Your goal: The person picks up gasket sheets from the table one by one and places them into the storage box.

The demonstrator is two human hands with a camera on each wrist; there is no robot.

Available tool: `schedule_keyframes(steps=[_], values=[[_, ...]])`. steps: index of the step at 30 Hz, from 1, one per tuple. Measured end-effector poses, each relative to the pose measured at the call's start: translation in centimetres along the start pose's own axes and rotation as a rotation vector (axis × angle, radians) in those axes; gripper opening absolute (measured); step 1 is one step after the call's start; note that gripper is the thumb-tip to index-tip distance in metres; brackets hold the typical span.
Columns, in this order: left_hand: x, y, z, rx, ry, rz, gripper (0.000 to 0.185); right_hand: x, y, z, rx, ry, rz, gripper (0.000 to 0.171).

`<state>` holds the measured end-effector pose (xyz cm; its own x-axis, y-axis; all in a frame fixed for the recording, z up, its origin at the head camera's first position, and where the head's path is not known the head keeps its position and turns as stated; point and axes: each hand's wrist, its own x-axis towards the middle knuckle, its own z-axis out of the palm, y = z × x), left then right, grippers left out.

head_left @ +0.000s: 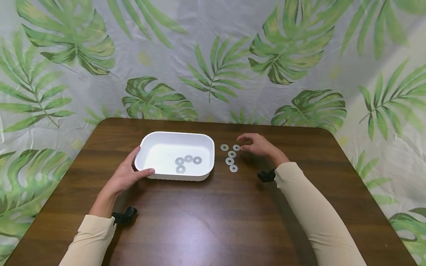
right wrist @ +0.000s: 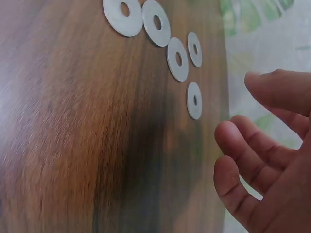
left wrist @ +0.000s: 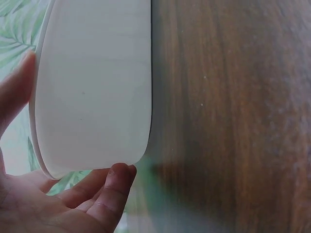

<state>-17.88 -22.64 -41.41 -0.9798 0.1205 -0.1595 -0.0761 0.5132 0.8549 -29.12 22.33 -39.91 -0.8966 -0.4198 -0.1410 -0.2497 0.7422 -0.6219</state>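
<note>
Head view: left hand (head_left: pixel 124 177) grips the near-left corner of white tray (head_left: pixel 148 146), thumb on its rim, four washers (head_left: pixel 188 162) inside. Right hand (head_left: pixel 257 145) loosely spread beside five loose washers (head_left: pixel 231 157) on table (head_left: pixel 213 221), just right of tray. Left wrist: fingers (left wrist: pixel 112 189) curled against the tray wall (left wrist: pixel 97 97). Right wrist: fingers (right wrist: pixel 243 145) relaxed, apart, holding nothing, near the closest washer (right wrist: pixel 194 100).

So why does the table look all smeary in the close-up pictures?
Left wrist view: the table blurs near the white tray, too close to focus. Right wrist view: wood grain smears lower left, yet the washers stay sharp. Head view: everything is crisp, with soft shadows.
</note>
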Motion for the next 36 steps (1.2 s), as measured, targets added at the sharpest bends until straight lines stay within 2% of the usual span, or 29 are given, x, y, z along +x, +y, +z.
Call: schedule_keyframes(steps=[4, 8, 12, 19, 27, 36], values=[[0.1, -0.1, 0.0, 0.004, -0.001, 0.0, 0.109, 0.7, 0.1, 0.4, 0.081, 0.011, 0.032, 0.042], [0.1, -0.1, 0.0, 0.012, 0.002, -0.003, 0.109, 1.3, -0.1, 0.4, 0.115, 0.017, 0.05, 0.043], [0.0, -0.1, 0.0, 0.013, 0.004, 0.0, 0.11, 1.8, -0.5, 0.4, 0.085, 0.015, 0.045, 0.042], [0.0, -0.2, 0.0, 0.005, 0.004, 0.0, 0.11, 2.2, -0.7, 0.5, -0.075, -0.005, 0.041, 0.043], [0.1, -0.3, 0.0, 0.004, -0.001, 0.01, 0.108, 3.0, 0.9, 1.4, -0.114, -0.099, 0.032, 0.049], [0.2, -0.4, 0.0, -0.008, 0.001, 0.003, 0.106, 3.3, 2.2, 2.4, -0.119, -0.035, 0.01, 0.042]])
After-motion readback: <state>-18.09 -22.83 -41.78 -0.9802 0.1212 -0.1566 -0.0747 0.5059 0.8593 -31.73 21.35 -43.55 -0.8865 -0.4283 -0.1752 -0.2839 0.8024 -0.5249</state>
